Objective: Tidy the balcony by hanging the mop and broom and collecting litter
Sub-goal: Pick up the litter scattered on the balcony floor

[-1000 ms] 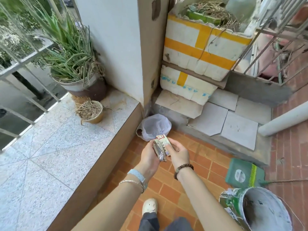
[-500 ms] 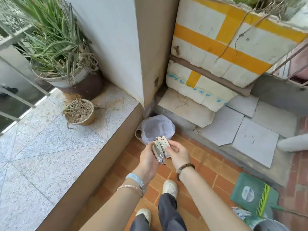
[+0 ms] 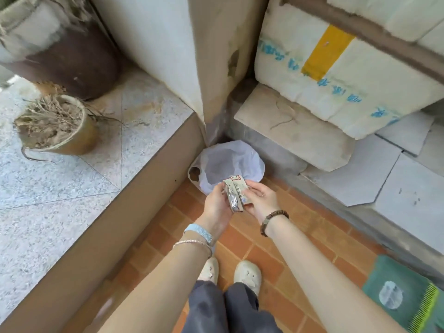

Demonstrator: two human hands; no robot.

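Head view, bottom up: pale shoes (image 3: 247,275) on red brick tiles, then both hands mid-frame pinching crumpled litter. The left hand (image 3: 217,205) grips a foil wrapper (image 3: 231,200), the right hand (image 3: 260,200) a flattened carton (image 3: 239,188), just over a thin white plastic bag (image 3: 228,162) in the corner. Chalky foam boxes (image 3: 348,75) sit upper right.
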